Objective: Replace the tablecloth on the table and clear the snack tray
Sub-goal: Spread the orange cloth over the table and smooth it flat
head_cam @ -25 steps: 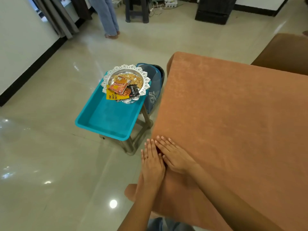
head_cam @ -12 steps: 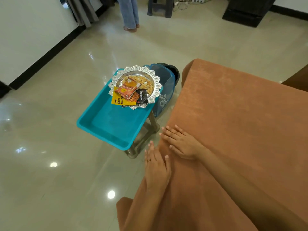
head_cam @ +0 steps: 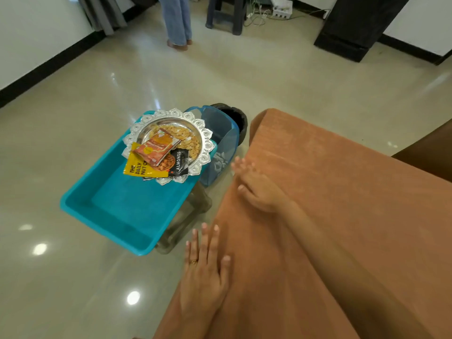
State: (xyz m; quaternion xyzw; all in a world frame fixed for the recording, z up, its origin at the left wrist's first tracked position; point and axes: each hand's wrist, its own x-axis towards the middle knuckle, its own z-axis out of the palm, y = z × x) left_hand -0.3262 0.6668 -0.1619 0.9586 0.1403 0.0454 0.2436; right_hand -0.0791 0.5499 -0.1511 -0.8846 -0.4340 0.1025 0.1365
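Smoothing is the step in hand: both palms lie flat on the brown cloth [head_cam: 330,204] along the table's near-left edge, fingers stretched out and gripping nothing. The left hand [head_cam: 205,277] presses where the cloth turns over the edge, its fingertips reaching just past the fold; the right hand [head_cam: 256,189] lies ahead of it, farther along the same edge, slightly blurred. To do this well, the palms should probably slide apart along the edge with light, even pressure, pushing slack toward the corners, not toward the middle, so no ridge forms between the hands. The drop over the side looks uneven near the left wrist, so a gentle tug downward there may square the hang. Just beyond the right fingertips stands a blue bin [head_cam: 220,143], and left of both hands a teal tub [head_cam: 110,206] carries the silver tray [head_cam: 206,143] with snack packets [head_cam: 156,152] and loose nuts, not yet cleared. A wide sweep risks knocking the tub, so strokes should stay on the table.
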